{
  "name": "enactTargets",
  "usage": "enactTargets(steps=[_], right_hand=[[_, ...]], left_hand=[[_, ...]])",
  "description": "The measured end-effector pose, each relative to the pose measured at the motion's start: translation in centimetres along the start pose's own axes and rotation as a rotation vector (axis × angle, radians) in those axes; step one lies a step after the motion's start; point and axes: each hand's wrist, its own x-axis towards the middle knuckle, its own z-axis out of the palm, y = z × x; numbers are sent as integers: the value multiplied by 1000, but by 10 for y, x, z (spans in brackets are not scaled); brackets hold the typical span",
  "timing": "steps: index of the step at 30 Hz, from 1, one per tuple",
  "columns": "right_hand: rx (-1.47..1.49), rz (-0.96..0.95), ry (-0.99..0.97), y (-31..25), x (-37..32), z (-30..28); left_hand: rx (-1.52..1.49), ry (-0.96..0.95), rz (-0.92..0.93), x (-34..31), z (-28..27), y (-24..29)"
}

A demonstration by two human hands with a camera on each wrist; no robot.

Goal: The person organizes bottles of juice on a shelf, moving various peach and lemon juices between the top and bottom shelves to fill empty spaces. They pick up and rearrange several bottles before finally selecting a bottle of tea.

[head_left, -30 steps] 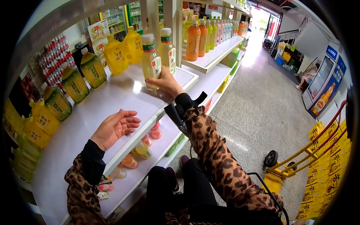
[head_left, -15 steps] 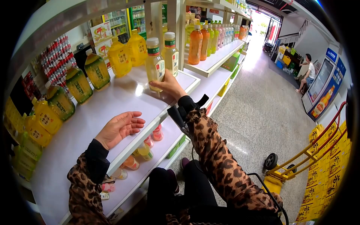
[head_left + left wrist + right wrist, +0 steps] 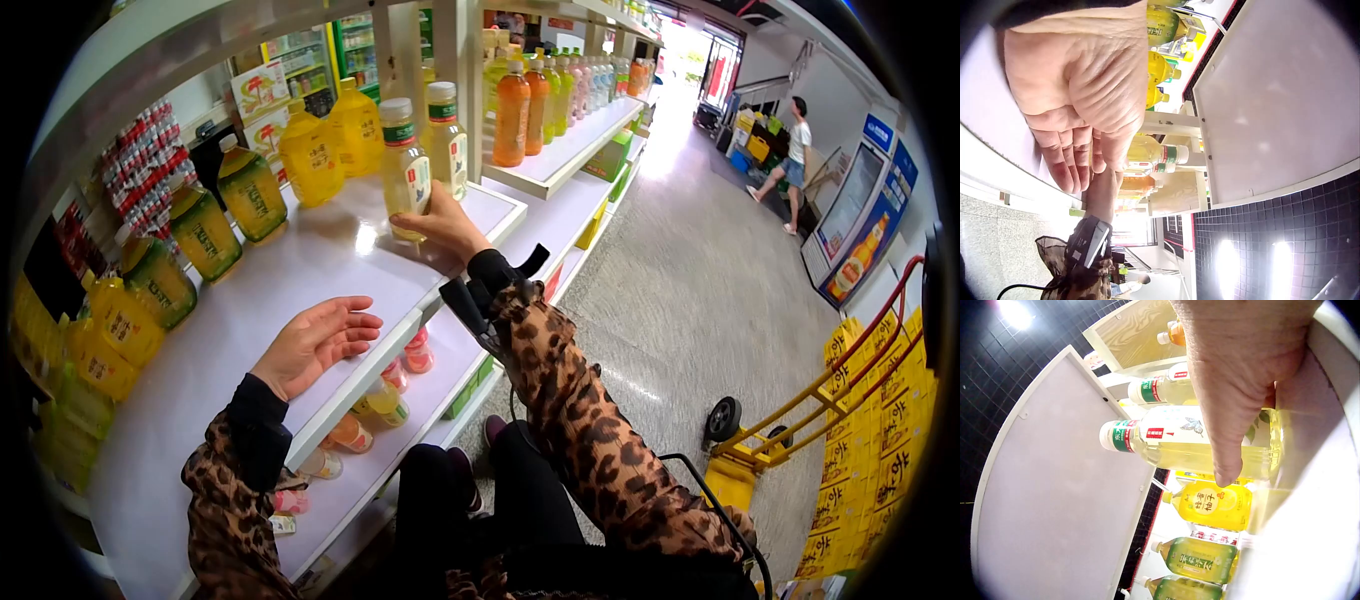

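My right hand (image 3: 447, 222) grips the lower part of a pale yellow drink bottle (image 3: 400, 172) with a white cap and green neck band. The bottle stands upright near the shelf's end, and in the right wrist view my thumb lies across its side. Close beside it is a matching bottle (image 3: 444, 135). My left hand (image 3: 315, 345) holds nothing; its fingers are loosely bent, palm turned inward, over the front edge of the white shelf (image 3: 240, 320). The left wrist view shows that palm (image 3: 1079, 81) up close.
Large yellow bottles (image 3: 310, 155) and green-labelled bottles (image 3: 250, 188) line the shelf's far side. Orange bottles (image 3: 511, 118) lead a row on the neighbouring shelf. Small bottles (image 3: 383, 402) sit one level below. A yellow hand truck (image 3: 760, 450) and a walking person (image 3: 797, 150) are across the aisle.
The person at the back, seated earlier, is now up and walking. My right hand keeps its grip on the bottle, and my left hand has hardly moved; the head view has shifted slightly.
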Motion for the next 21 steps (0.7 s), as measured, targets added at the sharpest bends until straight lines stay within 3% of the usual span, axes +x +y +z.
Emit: enactTargets(steps=[5,7,21], right_hand=[[81,-58,10,2,-1,0],[-21,-5,39,12,5,2],[81,0,1,11,3,0]], left_hand=[[9,24,10,0,2,0],[13,18,3,3,2,0],[24,22,16,2,1,-1]])
